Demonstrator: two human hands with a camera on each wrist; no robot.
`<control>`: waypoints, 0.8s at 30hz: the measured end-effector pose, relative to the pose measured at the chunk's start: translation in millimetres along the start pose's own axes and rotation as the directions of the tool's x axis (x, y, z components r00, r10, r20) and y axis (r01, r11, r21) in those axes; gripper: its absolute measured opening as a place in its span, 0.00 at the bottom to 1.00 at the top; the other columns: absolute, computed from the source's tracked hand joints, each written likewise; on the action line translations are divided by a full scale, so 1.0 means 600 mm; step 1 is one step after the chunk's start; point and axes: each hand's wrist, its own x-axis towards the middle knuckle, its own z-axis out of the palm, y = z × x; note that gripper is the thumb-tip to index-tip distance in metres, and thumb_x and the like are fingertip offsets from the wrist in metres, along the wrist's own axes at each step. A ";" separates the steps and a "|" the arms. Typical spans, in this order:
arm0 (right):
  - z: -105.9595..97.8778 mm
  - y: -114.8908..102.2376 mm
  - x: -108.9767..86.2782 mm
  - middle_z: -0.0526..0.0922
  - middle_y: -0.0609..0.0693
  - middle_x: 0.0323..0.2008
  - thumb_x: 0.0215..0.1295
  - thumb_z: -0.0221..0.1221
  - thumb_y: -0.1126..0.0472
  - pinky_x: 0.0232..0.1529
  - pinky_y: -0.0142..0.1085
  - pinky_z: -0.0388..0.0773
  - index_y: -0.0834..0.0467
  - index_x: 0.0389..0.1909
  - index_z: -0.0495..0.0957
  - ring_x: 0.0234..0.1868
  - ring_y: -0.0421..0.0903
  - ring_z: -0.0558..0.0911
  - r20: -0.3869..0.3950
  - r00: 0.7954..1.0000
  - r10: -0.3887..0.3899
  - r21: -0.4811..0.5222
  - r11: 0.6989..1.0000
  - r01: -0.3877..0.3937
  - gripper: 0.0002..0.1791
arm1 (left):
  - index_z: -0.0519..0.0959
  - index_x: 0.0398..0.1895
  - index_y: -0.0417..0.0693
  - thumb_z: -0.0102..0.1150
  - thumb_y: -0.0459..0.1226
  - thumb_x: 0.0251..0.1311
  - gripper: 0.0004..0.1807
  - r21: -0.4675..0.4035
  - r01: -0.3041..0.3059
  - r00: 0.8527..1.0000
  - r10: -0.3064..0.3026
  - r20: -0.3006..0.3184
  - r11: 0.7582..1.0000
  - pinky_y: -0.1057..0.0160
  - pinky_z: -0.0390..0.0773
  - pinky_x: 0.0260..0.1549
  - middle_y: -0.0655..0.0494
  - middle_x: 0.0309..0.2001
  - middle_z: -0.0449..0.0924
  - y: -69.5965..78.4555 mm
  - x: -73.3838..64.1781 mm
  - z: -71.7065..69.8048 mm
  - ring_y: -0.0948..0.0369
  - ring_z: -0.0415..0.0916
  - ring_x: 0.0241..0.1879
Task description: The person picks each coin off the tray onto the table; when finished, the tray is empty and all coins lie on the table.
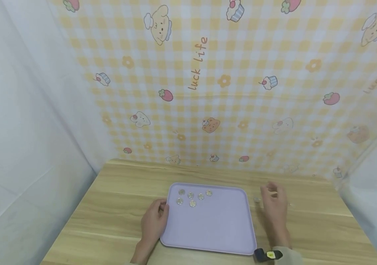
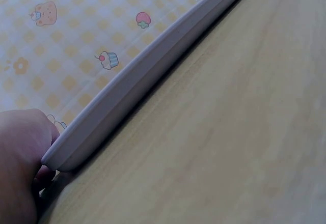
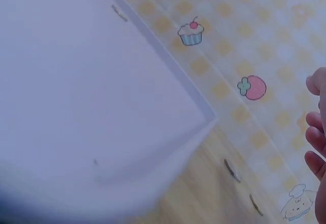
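A lavender tray (image 1: 221,224) lies on the wooden table, with several silvery coins (image 1: 192,203) grouped at its far left. My left hand (image 1: 155,219) holds the tray's left edge; the left wrist view shows the hand (image 2: 23,152) at the tray rim (image 2: 132,76), with a fingertip partly hidden below it. Beyond the tray's right side, my right hand (image 1: 275,204) is raised over the table, fingers loosely bent and nothing visible in them. Near it on the wood lies a coin (image 1: 256,200). Two coins, one nearer the tray (image 3: 233,170), show in the right wrist view.
Behind the wooden table (image 1: 118,195) hangs a yellow checked cloth (image 1: 181,106) with cartoon prints. White sheets (image 1: 25,147) close off the left and right sides. A dark strap with a yellow label (image 1: 270,254) is on the right wrist, by the tray's near right corner.
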 end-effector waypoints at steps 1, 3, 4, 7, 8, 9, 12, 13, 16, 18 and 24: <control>0.002 -0.002 0.000 0.74 0.46 0.48 0.71 0.58 0.50 0.43 0.32 0.67 0.57 0.60 0.74 0.44 0.39 0.70 0.003 1.000 -0.012 0.000 1.000 0.012 0.22 | 0.83 0.47 0.47 0.63 0.38 0.63 0.11 0.000 0.000 1.000 0.000 0.000 1.000 0.71 0.65 0.17 0.63 0.29 0.79 0.000 0.000 0.000 0.70 0.64 0.17; 0.008 -0.004 -0.001 0.76 0.49 0.47 0.70 0.60 0.54 0.44 0.30 0.67 0.60 0.58 0.75 0.43 0.38 0.70 0.009 0.999 -0.053 0.004 0.999 0.053 0.21 | 0.83 0.47 0.47 0.63 0.39 0.63 0.11 0.002 -0.002 1.000 0.002 0.000 1.000 0.71 0.65 0.17 0.63 0.29 0.79 -0.001 -0.001 0.000 0.70 0.63 0.17; 0.011 -0.005 -0.002 0.76 0.50 0.47 0.69 0.60 0.55 0.44 0.30 0.66 0.61 0.57 0.75 0.43 0.36 0.70 0.019 0.997 -0.069 0.001 0.998 0.069 0.20 | 0.83 0.47 0.47 0.63 0.38 0.63 0.11 0.002 -0.002 1.000 0.002 0.001 1.000 0.71 0.65 0.16 0.64 0.29 0.79 -0.001 -0.001 0.001 0.70 0.63 0.17; 0.024 -0.013 -0.007 0.77 0.52 0.49 0.70 0.59 0.56 0.48 0.32 0.65 0.62 0.58 0.75 0.47 0.37 0.70 0.071 0.996 -0.058 0.004 0.998 0.058 0.20 | 0.83 0.47 0.48 0.63 0.39 0.63 0.11 0.005 -0.003 1.000 0.003 -0.001 1.000 0.71 0.64 0.17 0.64 0.29 0.79 -0.002 0.000 0.001 0.70 0.63 0.17; 0.029 -0.016 -0.010 0.76 0.53 0.50 0.70 0.59 0.55 0.49 0.34 0.64 0.61 0.58 0.75 0.48 0.39 0.70 0.089 0.995 -0.041 0.009 0.999 0.041 0.21 | 0.83 0.47 0.48 0.63 0.38 0.63 0.11 0.005 -0.006 1.000 0.006 -0.004 1.000 0.71 0.64 0.17 0.64 0.29 0.79 -0.003 0.000 0.002 0.71 0.63 0.17; 0.034 -0.018 -0.013 0.76 0.52 0.50 0.70 0.59 0.53 0.50 0.36 0.64 0.60 0.59 0.74 0.49 0.39 0.69 0.110 0.994 -0.020 0.011 1.000 0.019 0.21 | 0.83 0.47 0.47 0.63 0.38 0.63 0.11 0.005 -0.008 1.000 0.008 -0.008 1.000 0.71 0.64 0.17 0.64 0.29 0.79 -0.003 0.000 0.002 0.71 0.63 0.17; 0.046 -0.022 -0.021 0.75 0.52 0.52 0.71 0.59 0.52 0.52 0.39 0.63 0.60 0.60 0.74 0.51 0.44 0.69 0.156 0.987 -0.022 0.013 1.000 0.020 0.22 | 0.83 0.47 0.47 0.64 0.38 0.62 0.11 0.010 -0.018 1.000 0.018 -0.019 1.000 0.71 0.64 0.18 0.63 0.29 0.80 -0.003 -0.001 0.002 0.71 0.63 0.18; 0.050 -0.020 -0.023 0.76 0.52 0.51 0.70 0.59 0.52 0.51 0.37 0.63 0.60 0.59 0.74 0.51 0.44 0.69 0.161 0.986 -0.050 0.015 0.999 0.048 0.22 | 0.83 0.47 0.47 0.64 0.38 0.62 0.11 0.010 -0.020 1.000 0.021 -0.020 1.000 0.71 0.64 0.18 0.63 0.29 0.80 -0.004 -0.001 0.002 0.71 0.63 0.18; 0.058 -0.017 -0.029 0.78 0.53 0.49 0.69 0.61 0.58 0.50 0.31 0.64 0.63 0.56 0.75 0.49 0.43 0.71 0.161 0.972 -0.168 0.012 0.986 0.168 0.19 | 0.83 0.47 0.47 0.63 0.38 0.62 0.11 0.015 -0.018 1.000 0.019 -0.021 1.000 0.71 0.64 0.18 0.63 0.29 0.80 -0.004 -0.002 0.001 0.72 0.63 0.18; 0.064 -0.018 -0.032 0.79 0.53 0.48 0.67 0.63 0.60 0.48 0.28 0.65 0.63 0.55 0.76 0.48 0.43 0.72 0.160 0.964 -0.211 0.018 0.977 0.211 0.18 | 0.83 0.47 0.47 0.63 0.38 0.62 0.11 0.016 -0.011 1.000 0.011 -0.018 1.000 0.71 0.64 0.17 0.64 0.28 0.79 -0.003 -0.002 0.000 0.71 0.63 0.18; 0.083 -0.026 -0.040 0.81 0.58 0.44 0.61 0.66 0.67 0.45 0.26 0.68 0.67 0.51 0.78 0.45 0.42 0.74 0.147 0.931 -0.334 0.050 0.943 0.330 0.18 | 0.83 0.47 0.48 0.64 0.38 0.62 0.11 0.016 -0.013 1.000 0.014 -0.028 1.000 0.71 0.64 0.17 0.65 0.28 0.78 0.001 -0.002 0.000 0.71 0.62 0.17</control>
